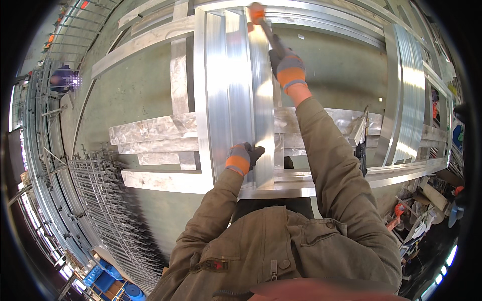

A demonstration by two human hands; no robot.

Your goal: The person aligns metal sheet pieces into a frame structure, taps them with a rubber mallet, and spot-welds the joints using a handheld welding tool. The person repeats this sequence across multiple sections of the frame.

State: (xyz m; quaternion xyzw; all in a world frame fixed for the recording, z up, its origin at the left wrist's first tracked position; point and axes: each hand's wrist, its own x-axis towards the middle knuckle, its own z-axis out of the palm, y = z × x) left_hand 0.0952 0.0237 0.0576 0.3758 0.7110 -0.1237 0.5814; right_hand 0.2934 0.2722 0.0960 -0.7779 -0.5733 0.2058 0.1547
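My right hand point(290, 69), in a grey and orange glove, is closed around the handle of a hammer with an orange head point(256, 13). The head is smeared by motion and appears over the far end of shiny ribbed metal profiles point(217, 90). These lie side by side, running away from me, between the near and far rails of a metal frame point(293, 192). My left hand point(241, 158), gloved alike, rests at the near part of the profiles, its fingers bent over a raised rib. Its fingertips are partly hidden.
A second set of ribbed profiles point(409, 95) crosses the frame at right. A clamp-like tool point(361, 135) stands left of it. Flat metal bars point(155, 133) support the frame. Stacked thin rods point(108, 200) stand at lower left, clutter point(419, 215) at lower right. A person point(64, 80) is far left.
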